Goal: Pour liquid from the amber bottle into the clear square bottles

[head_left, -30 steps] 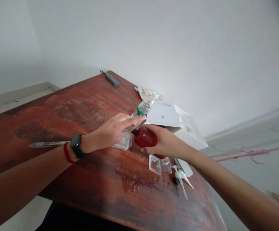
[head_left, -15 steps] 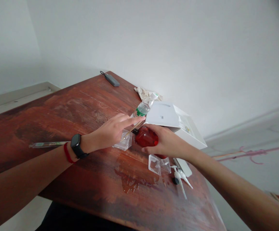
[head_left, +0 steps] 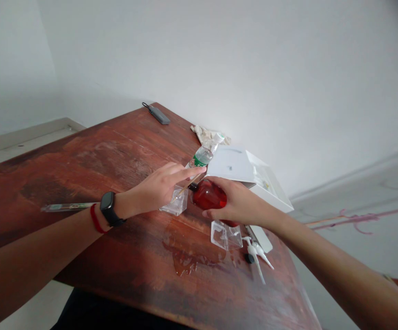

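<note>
With the right hand point(head_left: 231, 197) I am clamping the red bottle point(head_left: 208, 195), thumb and fingers wrapping around its body, and the bottle is lying tipped above the table point(head_left: 99, 169) with its black neck pointing left. With the left hand point(head_left: 162, 188) I am gripping a thin stick point(head_left: 189, 184), its index finger stretching out along the upper part; how the thumb is closing underneath I cannot tell, since the hand itself is hiding it. The stick is slanting down past the bottle's neck toward a clear plastic box point(head_left: 175, 205), and from this view I cannot tell whether neck and stick are touching. A second clear container point(head_left: 223, 236) is sitting just below the right hand, and near it white pump heads point(head_left: 258, 254) are lying beside a black cap point(head_left: 249, 258). A wet patch point(head_left: 185, 262) is glistening on the wood between the containers and the near edge. Behind the left index finger, a water bottle point(head_left: 201, 155) with a green label is standing next to a white box point(head_left: 231, 166), with a crumpled cloth point(head_left: 204, 134) lying behind. A grey device point(head_left: 159, 115) with a loop is resting at the far corner, and a slim clear packet point(head_left: 66, 207) is lying near the left wrist, which is wearing a black watch point(head_left: 108, 208) and a red band point(head_left: 96, 219).
</note>
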The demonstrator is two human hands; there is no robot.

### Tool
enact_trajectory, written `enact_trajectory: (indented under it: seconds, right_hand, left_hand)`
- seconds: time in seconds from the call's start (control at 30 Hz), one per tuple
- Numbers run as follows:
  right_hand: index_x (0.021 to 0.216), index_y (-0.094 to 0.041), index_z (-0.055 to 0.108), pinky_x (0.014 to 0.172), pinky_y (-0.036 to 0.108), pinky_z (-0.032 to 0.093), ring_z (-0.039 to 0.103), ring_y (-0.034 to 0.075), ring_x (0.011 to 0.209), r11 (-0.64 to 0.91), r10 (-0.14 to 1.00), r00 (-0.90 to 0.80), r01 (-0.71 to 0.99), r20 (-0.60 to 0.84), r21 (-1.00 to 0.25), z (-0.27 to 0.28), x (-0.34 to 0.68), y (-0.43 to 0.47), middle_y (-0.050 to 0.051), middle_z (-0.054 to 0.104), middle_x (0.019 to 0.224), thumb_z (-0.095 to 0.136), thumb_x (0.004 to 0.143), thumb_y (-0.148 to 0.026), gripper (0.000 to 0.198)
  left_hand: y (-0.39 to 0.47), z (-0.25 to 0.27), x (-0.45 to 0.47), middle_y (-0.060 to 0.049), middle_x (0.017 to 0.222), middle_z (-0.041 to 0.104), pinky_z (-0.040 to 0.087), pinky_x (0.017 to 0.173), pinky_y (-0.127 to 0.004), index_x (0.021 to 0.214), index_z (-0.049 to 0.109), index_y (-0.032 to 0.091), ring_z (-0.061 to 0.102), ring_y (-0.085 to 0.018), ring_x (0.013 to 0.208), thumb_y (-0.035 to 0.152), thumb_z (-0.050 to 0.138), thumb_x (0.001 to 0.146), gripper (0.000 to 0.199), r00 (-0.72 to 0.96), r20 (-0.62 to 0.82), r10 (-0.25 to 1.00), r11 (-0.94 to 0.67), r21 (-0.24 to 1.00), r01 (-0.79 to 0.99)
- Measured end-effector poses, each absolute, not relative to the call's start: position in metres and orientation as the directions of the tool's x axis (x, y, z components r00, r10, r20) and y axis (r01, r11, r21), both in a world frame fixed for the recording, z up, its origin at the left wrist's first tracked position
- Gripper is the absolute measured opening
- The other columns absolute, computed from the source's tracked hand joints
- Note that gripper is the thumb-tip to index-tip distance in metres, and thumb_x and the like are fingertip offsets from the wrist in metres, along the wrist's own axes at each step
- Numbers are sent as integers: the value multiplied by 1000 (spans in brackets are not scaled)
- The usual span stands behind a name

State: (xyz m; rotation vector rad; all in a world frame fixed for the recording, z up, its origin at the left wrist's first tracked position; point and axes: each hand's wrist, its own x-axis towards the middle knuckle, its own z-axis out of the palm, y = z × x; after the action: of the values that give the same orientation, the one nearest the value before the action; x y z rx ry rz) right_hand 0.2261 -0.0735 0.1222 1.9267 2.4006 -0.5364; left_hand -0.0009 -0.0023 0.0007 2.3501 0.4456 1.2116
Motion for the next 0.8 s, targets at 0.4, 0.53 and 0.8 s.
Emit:
enact_trajectory:
  seconds: [0.4,0.53,0.8]
  right_hand:
    - [136,-25,67,88,43,57,75,31,101,169,948,-229,952,-222,-257,122,227,-74,7,80,119,85,75,-44,66]
    - [134,-24,68,87,43,57,75,30,98,177,948,-232,953,-219,-246,122,227,-74,8,81,116,85,75,-44,64]
    - [139,-23,67,95,47,57,75,33,105,179,951,-243,937,-192,-299,113,231,-76,10,80,122,84,75,-44,70]
  left_hand:
    - [-3,4,-2,-9,127,71,51,112,-46,160,52,24,64,-25,118,5,38,106,59,578,667,470,-851,517,94]
    - [-3,3,-1,-9,128,71,52,111,-45,160,52,25,65,-24,118,5,39,106,59,573,670,472,-851,517,97]
    - [0,0,-1,-8,126,71,53,107,-42,161,50,28,66,-24,115,9,44,109,56,571,689,446,-873,477,106]
